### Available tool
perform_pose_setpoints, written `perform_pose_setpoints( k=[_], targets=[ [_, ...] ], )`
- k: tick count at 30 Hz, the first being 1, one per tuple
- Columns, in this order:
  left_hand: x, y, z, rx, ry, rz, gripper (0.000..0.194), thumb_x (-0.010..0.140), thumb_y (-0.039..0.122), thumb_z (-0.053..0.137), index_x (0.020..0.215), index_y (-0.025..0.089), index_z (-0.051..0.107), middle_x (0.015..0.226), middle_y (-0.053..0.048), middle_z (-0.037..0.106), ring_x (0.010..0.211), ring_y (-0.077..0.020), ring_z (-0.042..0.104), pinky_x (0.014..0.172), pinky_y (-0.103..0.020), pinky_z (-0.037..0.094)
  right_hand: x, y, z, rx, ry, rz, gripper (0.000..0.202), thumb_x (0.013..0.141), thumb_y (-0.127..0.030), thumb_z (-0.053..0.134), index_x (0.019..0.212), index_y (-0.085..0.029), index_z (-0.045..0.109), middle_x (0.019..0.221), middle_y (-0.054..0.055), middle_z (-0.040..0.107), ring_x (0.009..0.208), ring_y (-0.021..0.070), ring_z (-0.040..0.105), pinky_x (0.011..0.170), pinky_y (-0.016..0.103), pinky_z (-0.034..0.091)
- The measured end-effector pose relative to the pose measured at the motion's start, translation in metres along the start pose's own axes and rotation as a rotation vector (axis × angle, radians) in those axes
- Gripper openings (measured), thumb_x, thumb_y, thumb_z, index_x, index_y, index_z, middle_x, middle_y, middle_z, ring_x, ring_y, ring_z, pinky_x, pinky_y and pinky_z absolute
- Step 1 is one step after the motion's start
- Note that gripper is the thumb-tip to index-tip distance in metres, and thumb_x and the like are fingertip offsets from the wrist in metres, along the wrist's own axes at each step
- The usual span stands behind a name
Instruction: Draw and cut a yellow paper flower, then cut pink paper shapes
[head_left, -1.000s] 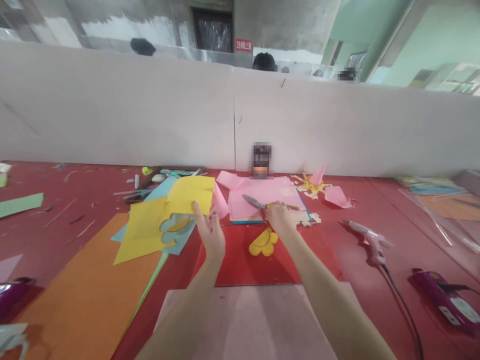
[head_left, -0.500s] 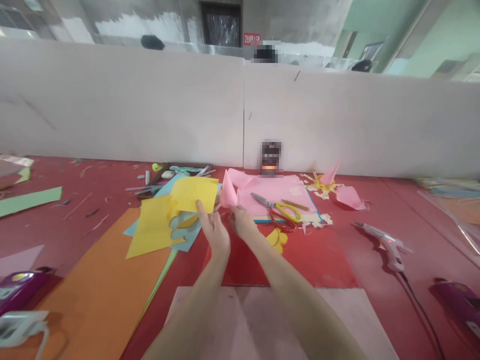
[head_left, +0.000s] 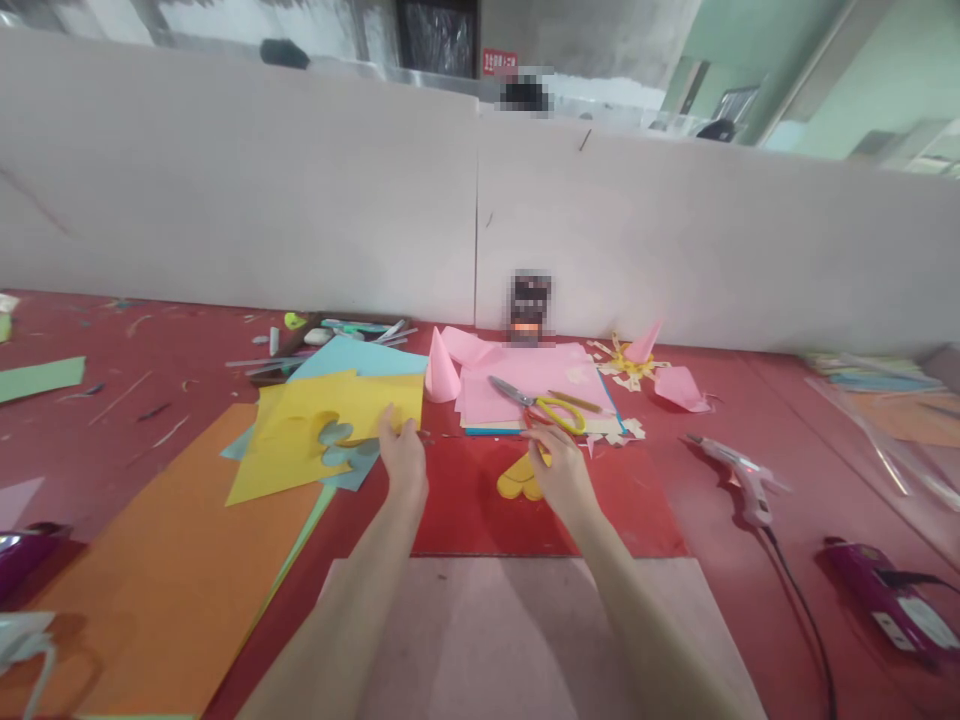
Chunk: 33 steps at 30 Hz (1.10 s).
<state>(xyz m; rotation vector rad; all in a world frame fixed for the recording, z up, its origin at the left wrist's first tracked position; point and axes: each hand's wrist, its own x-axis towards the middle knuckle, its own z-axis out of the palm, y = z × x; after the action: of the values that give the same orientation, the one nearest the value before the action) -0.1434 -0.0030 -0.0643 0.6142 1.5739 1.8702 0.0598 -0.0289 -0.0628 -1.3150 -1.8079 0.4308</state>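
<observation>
Red worktop point(head_left: 112, 350) fills the lower frame; large orange paper sheet point(head_left: 165, 570) lower left. Yellow paper sheet with flower cutout point(head_left: 300, 440) left of centre, left hand point(head_left: 401, 455) pinching its right edge. Right hand point(head_left: 559, 475), centre frame, fingers loosely curled, on small yellow paper flower point(head_left: 517, 482). Yellow-handled scissors point(head_left: 540, 405) just above.

Red sign point(head_left: 499, 62) on the far wall above the partition: a row of white characters, too small and blurred to read. Label point(head_left: 907, 628) on the purple device at the counter's right edge: printing present, illegible. No other text can be read.
</observation>
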Motion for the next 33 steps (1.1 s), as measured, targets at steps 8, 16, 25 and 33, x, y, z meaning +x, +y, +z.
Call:
perform_pose_setpoints(
  k=[8, 16, 25, 33],
  targets=[
    [-0.007, 0.012, 0.001, 0.034, -0.082, -0.068, 0.044, 0.077, 0.027, 0.045, 0.118, 0.014, 0.053, 0.042, 0.007, 0.046, 0.032, -0.0062, 0.037, 0.033, -0.017, 0.03, -0.013, 0.044, -0.034, -0.175, 0.242, 0.208, 0.025, 0.079, -0.021, 0.041, 0.085, -0.017, 0.065, 0.08, 0.008, 0.062, 0.074, 0.0202, 0.053, 0.069, 0.032, 0.043],
    [-0.03, 0.021, 0.004, 0.408, -0.369, 0.261, 0.034, 0.084, 0.041, 0.043, 0.106, 0.019, 0.057, 0.045, 0.007, 0.038, 0.041, -0.0092, 0.039, 0.041, -0.021, 0.033, -0.013, 0.041, -0.023, -0.141, 0.147, 0.221, 0.018, 0.076, -0.021, 0.044, 0.079, -0.02, 0.062, 0.086, 0.007, 0.056, 0.076, 0.0195, 0.054, 0.071, 0.031, 0.044],
    [-0.05, -0.004, 0.011, 0.967, -0.938, 0.564, 0.034, 0.074, 0.049, 0.056, 0.096, 0.023, 0.059, 0.089, -0.002, 0.058, 0.079, -0.0176, 0.056, 0.067, -0.027, 0.042, -0.012, 0.035, -0.025, -0.216, 0.074, 0.247, 0.015, 0.075, -0.031, 0.057, 0.085, -0.021, 0.063, 0.093, 0.007, 0.052, 0.088, 0.0222, 0.053, 0.078, 0.035, 0.044],
    [-0.049, -0.004, 0.01, 0.945, -1.031, 0.586, 0.032, 0.074, 0.046, 0.059, 0.095, 0.022, 0.06, 0.092, -0.004, 0.056, 0.084, -0.0196, 0.054, 0.074, -0.032, 0.043, -0.009, 0.047, -0.021, -0.239, 0.125, 0.301, 0.016, 0.08, -0.034, 0.051, 0.084, -0.021, 0.061, 0.091, 0.005, 0.052, 0.07, 0.0173, 0.054, 0.058, 0.028, 0.043]
  ],
)
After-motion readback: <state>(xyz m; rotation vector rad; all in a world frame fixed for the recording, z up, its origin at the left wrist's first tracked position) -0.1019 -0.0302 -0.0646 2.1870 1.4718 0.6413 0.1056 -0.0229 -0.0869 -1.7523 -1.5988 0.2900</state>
